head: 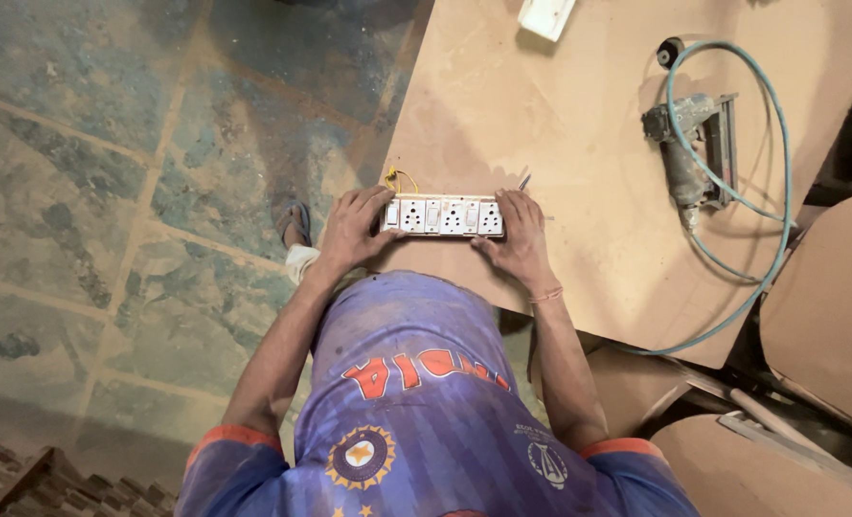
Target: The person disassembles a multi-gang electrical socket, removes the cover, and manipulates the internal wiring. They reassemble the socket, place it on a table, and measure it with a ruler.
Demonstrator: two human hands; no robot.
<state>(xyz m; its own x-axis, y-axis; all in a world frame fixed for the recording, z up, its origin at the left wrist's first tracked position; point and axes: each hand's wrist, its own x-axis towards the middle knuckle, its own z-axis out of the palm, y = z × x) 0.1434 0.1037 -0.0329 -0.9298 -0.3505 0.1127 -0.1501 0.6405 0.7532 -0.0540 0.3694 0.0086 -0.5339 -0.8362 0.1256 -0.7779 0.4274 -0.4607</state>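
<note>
**Both hands clamp the switchboard at the board's edge**

The left hand [351, 230] grips one end of the white switch-and-socket strip [442, 215], the right hand [518, 236] grips the other, fingers curled over it. It lies on the plywood sheet [560, 124] near the edge, yellow wires [399, 177] poking out. A pneumatic nail gun [686, 153] with its blue hose [775, 191] lies well apart.

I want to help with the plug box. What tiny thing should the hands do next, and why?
Probably press the white switch-and-socket strip flat and square on the brown board. The left hand and right hand grip its two ends at the board's near edge, and thin yellow wires poke out behind the left end, so those should likely be tucked under first.
</note>
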